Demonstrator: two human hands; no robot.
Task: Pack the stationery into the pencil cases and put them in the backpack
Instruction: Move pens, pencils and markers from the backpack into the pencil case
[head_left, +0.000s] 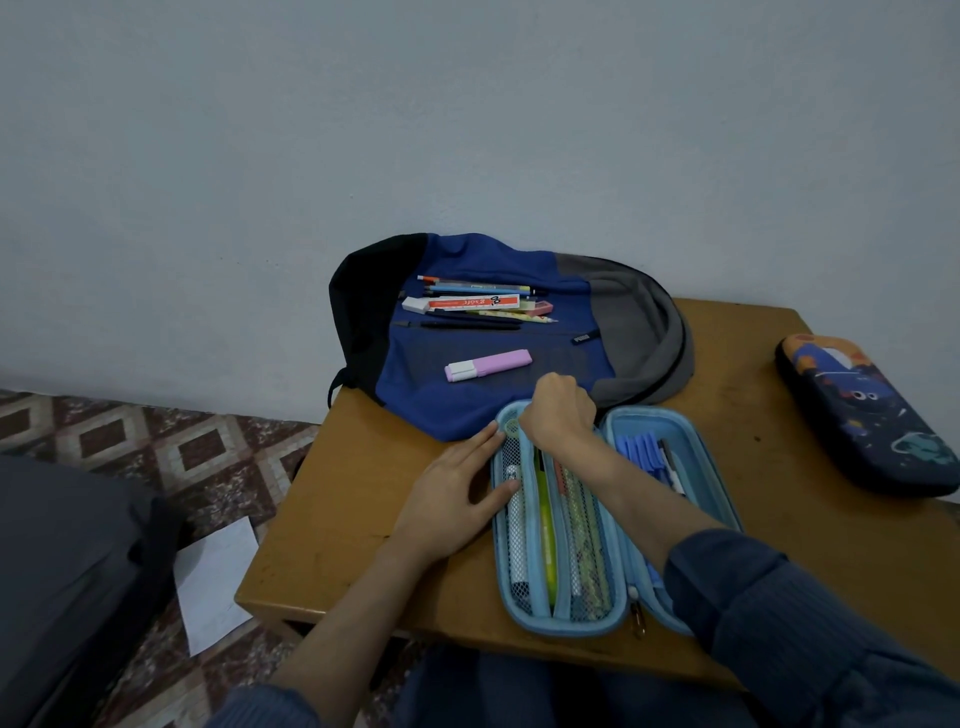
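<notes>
Open light-blue hard-shell pencil case lay lower centre. Left hand flat, fingers spread, held nothing, likely bracing mesh side. Right hand curled at far end; contents unclear. Loose stationery pile waited on blue-grey backpack, centre frame.

A plain pale grey-blue wall fills the far side. The small brown wooden surface stands against it, over a diamond-patterned brown and cream tiled floor at left, in dim light.

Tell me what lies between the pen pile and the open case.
Head view: a pink highlighter on the backpack, and the right hand.
</notes>
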